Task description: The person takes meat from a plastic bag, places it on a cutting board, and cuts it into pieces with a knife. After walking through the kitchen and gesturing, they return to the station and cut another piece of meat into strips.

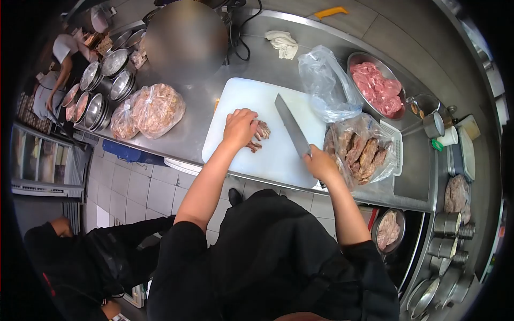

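My left hand presses down on a small piece of brown meat on the white cutting board. My right hand grips the handle of a large cleaver, whose blade points away across the board, just right of the meat. The blade is apart from the meat.
A clear bag of brown meat slabs lies right of the board, an empty plastic bag and a metal bowl of raw pink meat behind it. Bagged food and stacked metal bowls sit left. Another person crouches at lower left.
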Demonstrator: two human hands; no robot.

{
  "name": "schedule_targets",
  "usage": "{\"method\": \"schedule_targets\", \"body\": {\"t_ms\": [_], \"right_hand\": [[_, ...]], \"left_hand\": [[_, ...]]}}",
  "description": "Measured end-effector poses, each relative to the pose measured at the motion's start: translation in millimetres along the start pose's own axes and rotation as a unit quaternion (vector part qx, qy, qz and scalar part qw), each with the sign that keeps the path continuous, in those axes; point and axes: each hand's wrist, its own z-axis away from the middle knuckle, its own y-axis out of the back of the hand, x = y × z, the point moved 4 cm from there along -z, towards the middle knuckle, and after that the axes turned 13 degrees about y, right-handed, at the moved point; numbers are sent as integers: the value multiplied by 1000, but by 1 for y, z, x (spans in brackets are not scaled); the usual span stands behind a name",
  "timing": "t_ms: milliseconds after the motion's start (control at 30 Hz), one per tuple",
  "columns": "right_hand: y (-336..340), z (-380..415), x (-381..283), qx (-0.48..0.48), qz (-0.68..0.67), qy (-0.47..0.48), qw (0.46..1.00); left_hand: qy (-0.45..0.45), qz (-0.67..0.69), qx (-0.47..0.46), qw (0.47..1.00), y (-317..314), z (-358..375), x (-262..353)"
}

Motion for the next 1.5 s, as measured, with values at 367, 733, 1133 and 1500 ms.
{"method": "schedule_targets", "body": {"t_ms": [367,733,1133,1500], "right_hand": [[-18,-1,10,0,-10,-10,1000],[-9,-2,1,-18,2,-9,1000],[13,-42,-61,-44,50,78,995],[-12,-63,-57,-101,36,60,992]], "left_hand": [[8,-49,-110,993,1,4,-4],[-64,34,-144,987,-45,-5,2],[-120,64,-45,990,-34,10,17],[-126,7,-90,988,-45,5,11]]}}
